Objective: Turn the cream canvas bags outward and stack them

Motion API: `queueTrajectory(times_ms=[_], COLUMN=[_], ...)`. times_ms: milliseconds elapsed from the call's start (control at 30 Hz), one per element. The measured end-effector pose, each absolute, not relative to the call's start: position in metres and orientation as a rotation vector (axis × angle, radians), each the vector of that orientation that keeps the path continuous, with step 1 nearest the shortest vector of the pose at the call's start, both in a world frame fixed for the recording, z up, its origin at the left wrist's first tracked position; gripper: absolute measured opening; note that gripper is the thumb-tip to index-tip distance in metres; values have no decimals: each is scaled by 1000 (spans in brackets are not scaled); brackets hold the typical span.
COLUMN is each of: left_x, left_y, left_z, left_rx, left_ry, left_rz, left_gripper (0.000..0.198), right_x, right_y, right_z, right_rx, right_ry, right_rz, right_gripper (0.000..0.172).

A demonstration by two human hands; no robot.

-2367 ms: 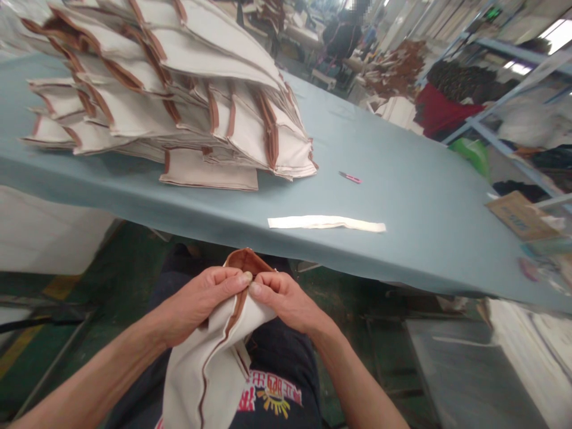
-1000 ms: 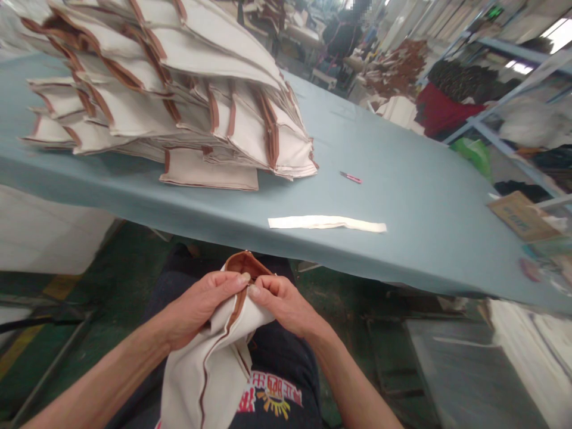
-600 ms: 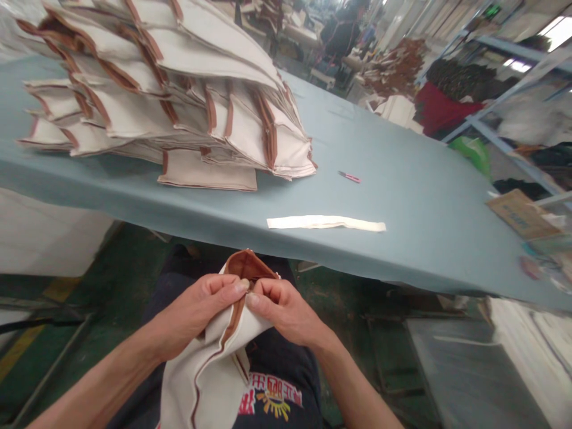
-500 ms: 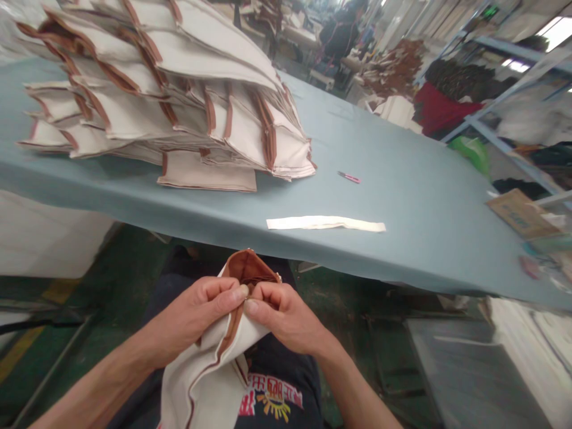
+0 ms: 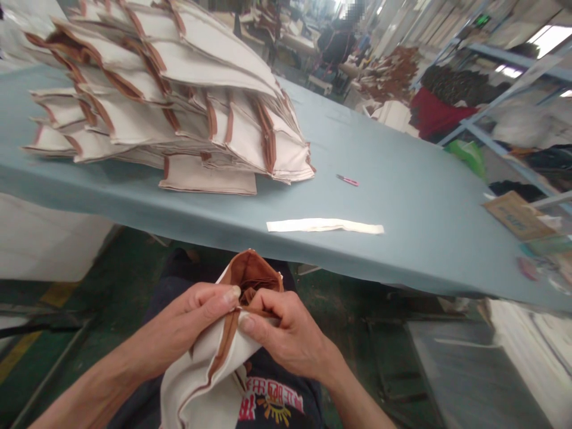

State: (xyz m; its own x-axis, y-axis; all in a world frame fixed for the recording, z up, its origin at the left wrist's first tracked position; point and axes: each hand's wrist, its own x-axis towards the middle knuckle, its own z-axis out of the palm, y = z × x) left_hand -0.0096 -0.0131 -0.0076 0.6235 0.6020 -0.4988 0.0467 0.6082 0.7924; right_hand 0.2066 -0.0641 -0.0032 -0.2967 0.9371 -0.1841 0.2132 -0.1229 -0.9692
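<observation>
Cream cloth piece [image 5: 214, 353] gripped by left hand [image 5: 203, 310] and right hand [image 5: 290, 328]

From the head camera, both bare forearms slant inward and meet at the cloth, which is held up off the table [image 5: 402, 202], just outside its near edge and over the person's dark clothing [image 5: 297, 366]. The left hand pinches the brown-trimmed rim, thumb laid along the top and fingers curled beneath. The right hand grasps the same rim just beside it, thumb pressed on the cream outside, fingers bent into the brown-lined opening. Below the hands, the cloth hangs in folds. Along the table's near edge lies a white strip [image 5: 326, 225]; farther in sit pink-handled snips [image 5: 347, 180]. Towards the table's left end rises a pile of cream pieces with brown trim [image 5: 192, 113].
</observation>
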Motion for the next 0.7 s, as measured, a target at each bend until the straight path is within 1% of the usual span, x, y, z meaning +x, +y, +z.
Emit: queueTrajectory(times_ms=[67, 167, 433, 700], left_x=[-11, -12, -13, -15], left_y=[-13, -12, -7, -4], left_z=[-8, -10, -4, -3], left_rx=[902, 910, 957, 1009], left_ry=[836, 812, 759, 715], left_rz=[337, 300, 238, 198], left_gripper=[69, 75, 84, 78], right_x=[206, 204, 201, 197], right_y=[-66, -67, -68, -71], right_z=[0, 1, 3, -1], right_rx=[-1299, -1297, -1295, -1258], right_ry=[-1538, -1559, -1646, -1678], right_rz=[1440, 1390, 1266, 1184], right_gripper=[52, 48, 46, 43])
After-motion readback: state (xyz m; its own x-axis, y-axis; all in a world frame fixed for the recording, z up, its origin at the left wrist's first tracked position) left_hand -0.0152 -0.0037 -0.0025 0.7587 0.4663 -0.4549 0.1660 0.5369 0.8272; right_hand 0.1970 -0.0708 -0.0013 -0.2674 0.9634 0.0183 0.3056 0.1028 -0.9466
